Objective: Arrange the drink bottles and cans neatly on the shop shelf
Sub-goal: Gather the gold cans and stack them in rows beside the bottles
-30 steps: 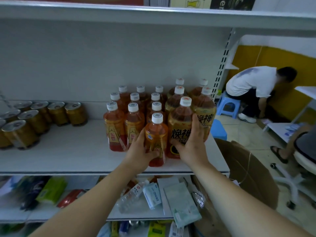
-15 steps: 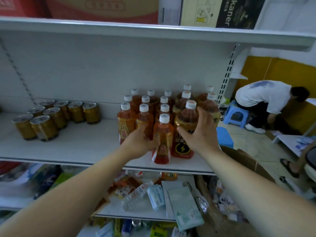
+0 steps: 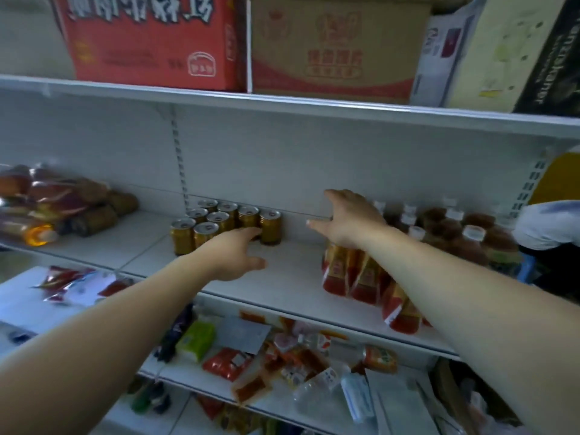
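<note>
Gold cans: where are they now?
Head view: gold cans cluster left of centre on the middle shelf, toward its back, left hand just in front, bottles further right.

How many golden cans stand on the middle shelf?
8 cans, grouped on the shelf left of centre: four in the rear row, two pairs in front. The left hand may hide another.

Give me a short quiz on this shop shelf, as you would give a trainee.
1. True or false: the cans stand right of the bottles.
2. What sits on the shelf above? A cardboard boxes, B cans, C bottles.
3. Which hand reaches nearer the cans?
Key: 1 false; 2 A; 3 the left hand.
</note>
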A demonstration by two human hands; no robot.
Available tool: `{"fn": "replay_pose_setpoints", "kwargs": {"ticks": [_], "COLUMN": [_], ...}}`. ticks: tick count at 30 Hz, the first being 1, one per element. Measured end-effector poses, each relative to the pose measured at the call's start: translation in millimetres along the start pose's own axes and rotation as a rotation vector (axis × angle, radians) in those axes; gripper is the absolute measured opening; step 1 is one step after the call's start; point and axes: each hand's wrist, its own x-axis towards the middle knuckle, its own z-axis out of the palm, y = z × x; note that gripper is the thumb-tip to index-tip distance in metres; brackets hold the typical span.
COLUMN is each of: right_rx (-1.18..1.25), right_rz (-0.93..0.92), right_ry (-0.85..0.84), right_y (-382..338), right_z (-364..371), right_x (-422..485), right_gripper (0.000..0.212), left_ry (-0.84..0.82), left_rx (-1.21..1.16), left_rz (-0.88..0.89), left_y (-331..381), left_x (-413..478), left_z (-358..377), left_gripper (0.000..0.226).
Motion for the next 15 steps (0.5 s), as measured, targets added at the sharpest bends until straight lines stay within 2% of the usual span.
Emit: {"fn": "replay_pose_setpoints", "kwargs": {"ticks": [4, 9, 15], "right_rx": [0.019, 0.103, 0.171], "right_rz": [-0.048, -0.11, -0.202], "right_ry": [-0.082, -0.127, -0.166], "right_y": [-99, -223, -342], "right_z": [26, 54, 81], "right_x": [37, 81, 130], "right_gripper": [0.085, 0.084, 0.081], "left_ry": [0.007, 0.0, 0.026], "left_rx": [0.041, 0.089, 0.056], "left_rz": [-0.076, -0.162, -0.267], "left_y": [-99, -209, -309], "left_x": [-18, -45, -67], "left_z": [-32, -77, -112], "left_gripper": [0.067, 0.076, 0.076]}}
